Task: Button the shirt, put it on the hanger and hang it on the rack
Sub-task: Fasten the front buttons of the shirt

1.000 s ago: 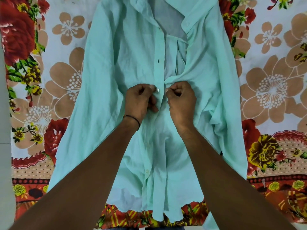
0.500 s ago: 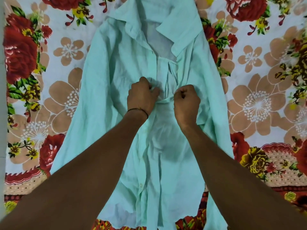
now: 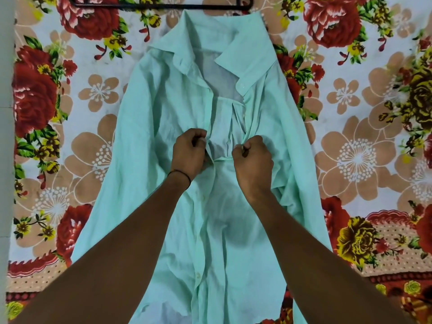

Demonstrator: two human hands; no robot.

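Note:
A mint-green shirt (image 3: 163,118) lies front-up on a floral bedsheet, collar away from me. Its lower front is closed; the chest and collar lie open. My left hand (image 3: 188,153) pinches the left front edge at mid-chest. My right hand (image 3: 253,160) pinches the right front edge about a hand's width away. A black hanger (image 3: 163,6) lies flat on the sheet just beyond the collar. No rack is in view.
The floral bedsheet (image 3: 350,148) stretches out on both sides of the shirt. A pale wall or edge (image 3: 5,136) runs down the far left of the view.
My view has tilted up, bringing the collar and the hanger into sight. Both hands have moved up the shirt front from the lower button and pulled slightly apart.

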